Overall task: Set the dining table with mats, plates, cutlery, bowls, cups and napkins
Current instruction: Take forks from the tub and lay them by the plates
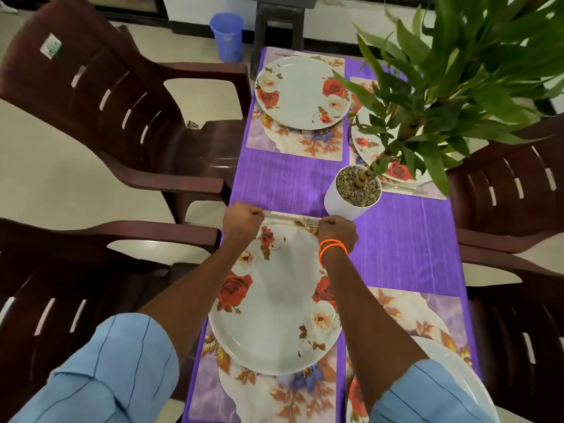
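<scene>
A silver fork lies flat on the floral mat just beyond the near-left rose plate. My left hand grips its handle end with curled fingers. My right hand, with orange bands on the wrist, pinches the tine end. A second rose plate sits on the far-left mat. A third plate at far right is partly hidden by leaves, with cutlery beside it. A fourth plate lies at near right under my arm.
A white pot of pebbles with a tall leafy plant stands mid-table on the purple cloth. Dark brown plastic chairs flank both sides. A blue bucket and a dark stool stand on the floor beyond.
</scene>
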